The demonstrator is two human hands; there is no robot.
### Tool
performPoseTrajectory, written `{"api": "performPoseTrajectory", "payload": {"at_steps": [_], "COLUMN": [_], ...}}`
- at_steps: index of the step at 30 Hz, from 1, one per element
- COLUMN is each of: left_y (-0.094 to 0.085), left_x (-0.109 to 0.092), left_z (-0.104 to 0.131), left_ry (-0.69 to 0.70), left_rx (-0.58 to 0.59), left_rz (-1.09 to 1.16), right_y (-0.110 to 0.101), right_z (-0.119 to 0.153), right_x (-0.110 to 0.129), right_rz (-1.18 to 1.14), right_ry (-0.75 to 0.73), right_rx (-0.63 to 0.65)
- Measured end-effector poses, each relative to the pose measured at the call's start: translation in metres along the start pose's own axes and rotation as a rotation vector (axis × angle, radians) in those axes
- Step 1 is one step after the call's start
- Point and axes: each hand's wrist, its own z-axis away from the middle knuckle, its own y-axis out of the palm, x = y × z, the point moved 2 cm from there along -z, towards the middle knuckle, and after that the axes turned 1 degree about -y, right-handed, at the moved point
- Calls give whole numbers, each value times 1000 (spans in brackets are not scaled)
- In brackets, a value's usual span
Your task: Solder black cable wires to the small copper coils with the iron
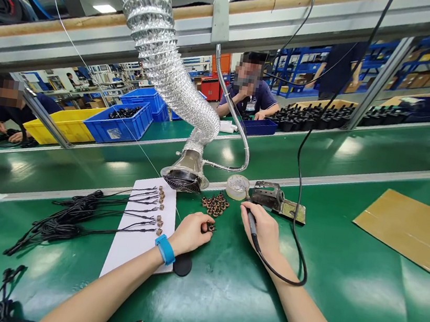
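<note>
My left hand (190, 235), with a blue band at its wrist, pinches a small copper-and-black component (211, 228) over the green bench. Just beyond it lies a pile of similar components (215, 204). In my right hand (268, 232) is a soldering iron (253, 225), held like a pen. Its tip end points toward a round tub (237, 187) with silvery contents; whether they touch I cannot tell. Behind that hand stands a metal iron holder (269, 195). Black cables (85, 208) reach onto a white board (140, 214), their stripped ends beside a row of small brownish parts (161, 207).
A fume extraction hood (188, 170) on a silver duct hangs over the bench's back edge. The iron's black cord (298, 214) loops over my right forearm. A brown cardboard sheet (407, 231) lies at right. Co-workers sit across, near blue bins (118, 127).
</note>
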Motion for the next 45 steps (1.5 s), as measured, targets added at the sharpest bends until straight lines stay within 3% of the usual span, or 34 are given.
{"api": "performPoseTrajectory", "payload": {"at_steps": [6,13,23,27,32,36,41,45], "left_y": [-2,-1,3,-5,-33,-49,-39,-37], "left_x": [-4,-2,-2,-10,-23,-19,3,11], "left_z": [-2,-2,-1,5,25,53,86,92], "left_ry": [-110,-11,-31,-31,-5,17,-123,-198], "left_rx": [-41,-21,-53,-29,4,24,114,131], "left_rz": [-22,-12,-34,7,54,43,82,151], "right_y": [1,1,0,2,4,1,0,2], "right_z": [1,1,2,3,4,3,3,5], "right_x": [-1,-2,-2,-7,-7,-3,-1,-2], "right_rz": [-3,-9,-15,-16,-8,-4,-13,-19], "right_ry": [-6,-13,-22,-15,7,7,9,11], "right_rx": [-3,-6,-4,-14,-2,-10,-10,-13]}}
